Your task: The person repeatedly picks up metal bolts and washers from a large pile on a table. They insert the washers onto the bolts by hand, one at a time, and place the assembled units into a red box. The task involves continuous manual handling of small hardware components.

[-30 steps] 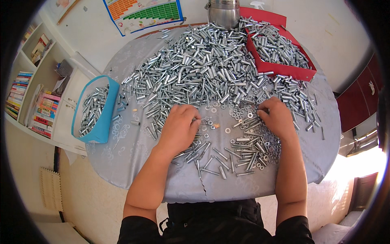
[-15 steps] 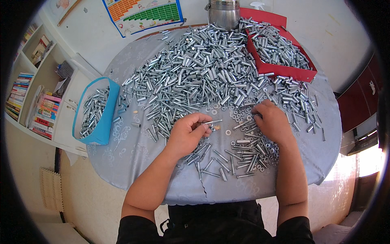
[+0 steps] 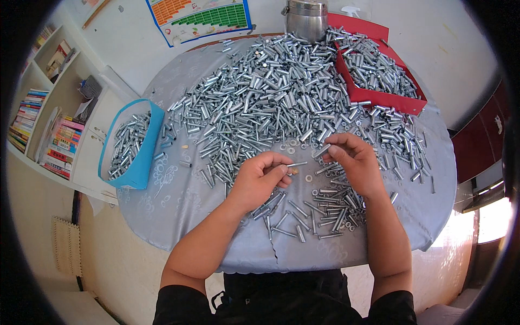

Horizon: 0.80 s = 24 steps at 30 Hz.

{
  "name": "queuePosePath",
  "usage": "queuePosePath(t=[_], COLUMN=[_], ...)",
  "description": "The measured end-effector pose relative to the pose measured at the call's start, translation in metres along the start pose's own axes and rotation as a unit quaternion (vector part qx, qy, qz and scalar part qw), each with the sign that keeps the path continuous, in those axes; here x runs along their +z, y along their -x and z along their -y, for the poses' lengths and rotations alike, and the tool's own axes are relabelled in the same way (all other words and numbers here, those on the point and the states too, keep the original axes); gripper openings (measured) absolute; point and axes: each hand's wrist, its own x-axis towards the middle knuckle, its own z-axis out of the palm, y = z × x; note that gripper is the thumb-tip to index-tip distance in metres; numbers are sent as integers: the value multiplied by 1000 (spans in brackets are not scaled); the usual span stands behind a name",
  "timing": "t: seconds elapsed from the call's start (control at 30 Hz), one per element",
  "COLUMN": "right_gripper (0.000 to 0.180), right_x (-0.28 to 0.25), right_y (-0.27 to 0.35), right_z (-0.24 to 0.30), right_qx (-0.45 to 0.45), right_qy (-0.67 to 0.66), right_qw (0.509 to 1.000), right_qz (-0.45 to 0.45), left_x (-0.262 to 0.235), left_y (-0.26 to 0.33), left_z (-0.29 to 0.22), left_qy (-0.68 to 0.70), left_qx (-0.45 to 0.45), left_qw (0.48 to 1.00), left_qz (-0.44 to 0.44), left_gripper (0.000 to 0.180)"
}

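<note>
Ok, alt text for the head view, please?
A person's left hand holds a thin metal bolt while the right hand pinches a metal sleeve, above a round table heaped with silvery sleeves and bolts. A blue bin sits left, a red tray right.

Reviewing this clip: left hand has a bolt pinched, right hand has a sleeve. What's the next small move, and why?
Probably bring the two together: the left hand pinches a thin bolt with its free end pointing at the right hand, which holds a short metal sleeve just apart from it. A small gap remains, so sliding the sleeve onto the bolt seems next.
</note>
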Motion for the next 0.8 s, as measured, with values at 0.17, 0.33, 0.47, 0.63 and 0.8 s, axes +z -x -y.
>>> queuePosePath(t=[0.17, 0.33, 0.47, 0.63, 0.8], right_gripper=[19, 17, 16, 18, 18], right_x=[7, 10, 11, 10, 12], right_y=[-1, 0, 1, 0, 2], right_z=[-3, -2, 1, -1, 2], right_qx=[10, 8, 19, 13, 12], right_qy=[-36, -53, -56, -65, -48], right_qw=[999, 998, 998, 997, 998], right_qz=[17, 18, 18, 39, 40], left_x=[0, -1, 0, -1, -1], left_y=[-1, -1, -1, -2, -2], left_z=[-1, -2, -3, -1, -2], left_qy=[20, 21, 32, 41, 33], left_qx=[4, 8, -3, 9, 13], left_qw=[1000, 1000, 999, 999, 999], left_qz=[-15, -10, -14, -11, -12], left_gripper=[17, 16, 16, 16, 16])
